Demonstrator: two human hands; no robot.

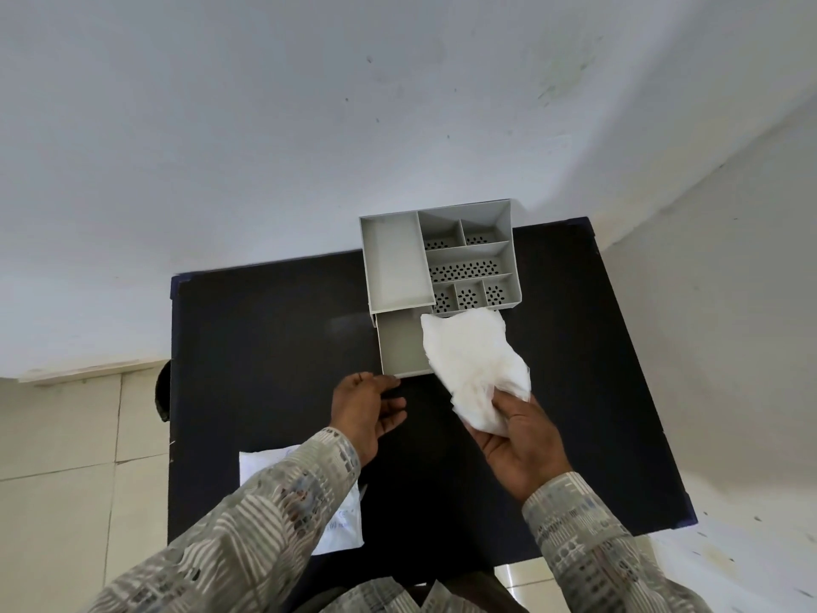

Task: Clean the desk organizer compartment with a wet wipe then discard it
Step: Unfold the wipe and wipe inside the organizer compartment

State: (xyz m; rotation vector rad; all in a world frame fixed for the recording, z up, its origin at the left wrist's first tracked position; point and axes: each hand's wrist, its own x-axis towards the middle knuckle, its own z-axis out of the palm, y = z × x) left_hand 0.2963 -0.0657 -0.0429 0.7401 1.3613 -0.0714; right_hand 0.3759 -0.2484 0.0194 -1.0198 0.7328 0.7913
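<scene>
Desk organizer (442, 258) sits at the far edge of a black table (274, 338), against a white wall (309, 104); grey plastic, one long plain compartment on its left side, smaller compartments with perforated floors on its right; a shallow drawer (402, 347) is pulled out toward the person from under the long compartment. Right hand (521, 444) palm up, fingers and thumb curled closed around the lower end of a crumpled white wet wipe (475, 365); the wipe fans upward from the grip, its top edge overlapping the organizer's near right corner and its left edge over the drawer's right side; whether it touches either cannot be told. Left hand (369, 409) holds nothing, fingers loosely spread and part curled, fingertips just beside the drawer's near left corner. Both sleeves patterned grey and cream. White packet (345, 524) lies flat on the table's near left part, mostly hidden under the left sleeve; tiled floor (66, 457) to the left.
</scene>
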